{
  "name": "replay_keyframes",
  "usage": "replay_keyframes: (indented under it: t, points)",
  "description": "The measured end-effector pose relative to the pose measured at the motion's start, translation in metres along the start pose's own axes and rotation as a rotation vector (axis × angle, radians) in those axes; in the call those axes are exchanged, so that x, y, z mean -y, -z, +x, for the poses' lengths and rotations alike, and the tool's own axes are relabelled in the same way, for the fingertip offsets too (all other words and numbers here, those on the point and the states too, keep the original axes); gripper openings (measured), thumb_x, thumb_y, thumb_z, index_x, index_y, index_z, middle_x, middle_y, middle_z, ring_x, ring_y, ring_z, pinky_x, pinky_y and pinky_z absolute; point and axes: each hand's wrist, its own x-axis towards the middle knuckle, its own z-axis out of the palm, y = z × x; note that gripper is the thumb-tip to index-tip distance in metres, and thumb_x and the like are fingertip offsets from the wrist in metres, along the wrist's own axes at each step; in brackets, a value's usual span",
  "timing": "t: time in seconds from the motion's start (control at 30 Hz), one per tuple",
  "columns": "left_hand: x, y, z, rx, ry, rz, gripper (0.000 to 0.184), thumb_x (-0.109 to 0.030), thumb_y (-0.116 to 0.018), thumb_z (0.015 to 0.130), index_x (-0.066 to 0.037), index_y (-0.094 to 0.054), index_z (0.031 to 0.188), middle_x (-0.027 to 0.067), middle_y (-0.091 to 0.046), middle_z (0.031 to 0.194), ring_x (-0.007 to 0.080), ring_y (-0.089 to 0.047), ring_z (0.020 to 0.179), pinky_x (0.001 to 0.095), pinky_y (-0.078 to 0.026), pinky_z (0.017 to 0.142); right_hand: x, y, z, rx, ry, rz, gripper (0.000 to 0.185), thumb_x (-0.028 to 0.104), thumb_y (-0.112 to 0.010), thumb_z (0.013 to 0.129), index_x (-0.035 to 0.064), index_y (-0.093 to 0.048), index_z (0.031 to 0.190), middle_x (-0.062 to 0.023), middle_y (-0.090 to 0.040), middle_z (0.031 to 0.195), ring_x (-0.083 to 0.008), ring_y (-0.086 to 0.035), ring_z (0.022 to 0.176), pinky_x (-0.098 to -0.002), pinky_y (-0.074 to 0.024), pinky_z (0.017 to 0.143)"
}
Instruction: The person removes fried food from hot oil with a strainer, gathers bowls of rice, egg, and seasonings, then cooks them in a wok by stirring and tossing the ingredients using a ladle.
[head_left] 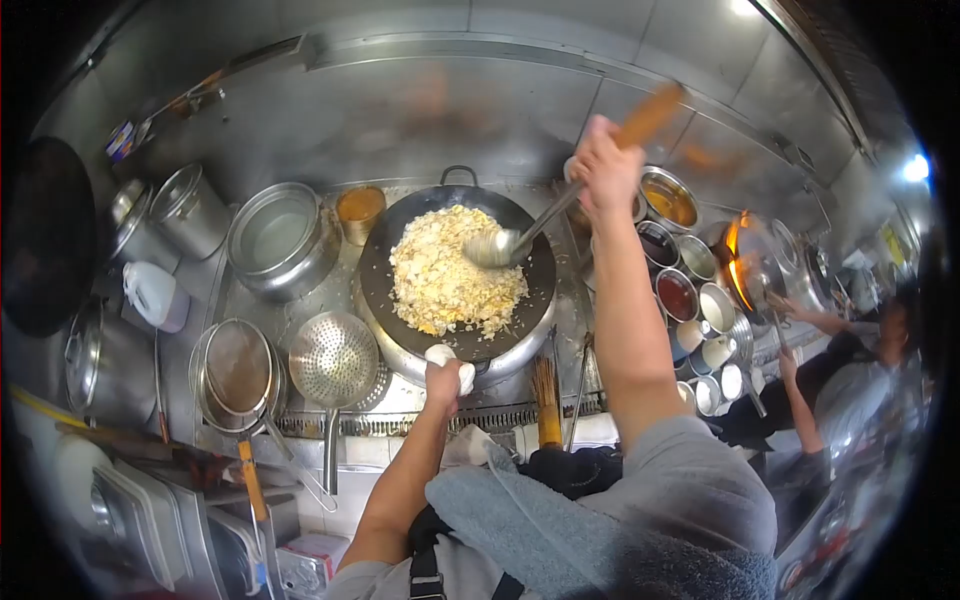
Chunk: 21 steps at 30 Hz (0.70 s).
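A dark wok (375, 285) sits over the burner and holds a heap of fried rice (445, 275) with yellow, egg-like bits. My right hand (607, 168) is closed around the long handle of a ladle (548, 210), whose wooden end points up and right. The ladle's metal bowl, slightly blurred, rests at the right side of the rice. At the wok's near edge, my left hand (441, 385) grips a folded white cloth (448, 362); whether a wok handle lies inside the cloth is hidden.
Left of the wok stand a large metal pot (275, 235), a perforated skimmer (333, 355) and a mesh strainer (237, 365). Several seasoning containers (677, 295) line the right. A bamboo brush (547, 400) lies near the front edge. Farther right, a co-worker's arms (805, 400) work near a flaming wok (745, 265).
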Motion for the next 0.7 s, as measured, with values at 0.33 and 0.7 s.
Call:
replay_keyframes:
  t: [0.33, 0.7]
  points:
    - [-0.008, 0.003, -0.007, -0.035, -0.039, 0.119, 0.026, -0.009, -0.056, 0.079, 0.005, -0.057, 0.1, 0.0134, -0.063, 0.08, 0.0224, -0.061, 0.063, 0.0365, -0.048, 0.051, -0.001, -0.038, -0.053, 0.319, 0.018, 0.116, 0.029, 0.018, -0.065, 0.091, 0.0117, -0.044, 0.073, 0.005, -0.038, 0.052, -0.0066, -0.033, 0.04, -0.0239, -0.0271, 0.04]
    - [0.009, 0.003, 0.004, -0.116, -0.126, 0.113, 0.024, -0.007, -0.055, 0.08, 0.005, -0.057, 0.1, 0.0122, -0.061, 0.082, 0.0207, -0.06, 0.065, 0.0347, -0.048, 0.052, -0.056, -0.046, -0.093, 0.537, 0.042, 0.063, 0.03, 0.015, -0.061, 0.092, 0.0112, -0.04, 0.071, 0.0019, -0.04, 0.054, -0.0086, -0.038, 0.045, -0.0269, -0.0326, 0.044]
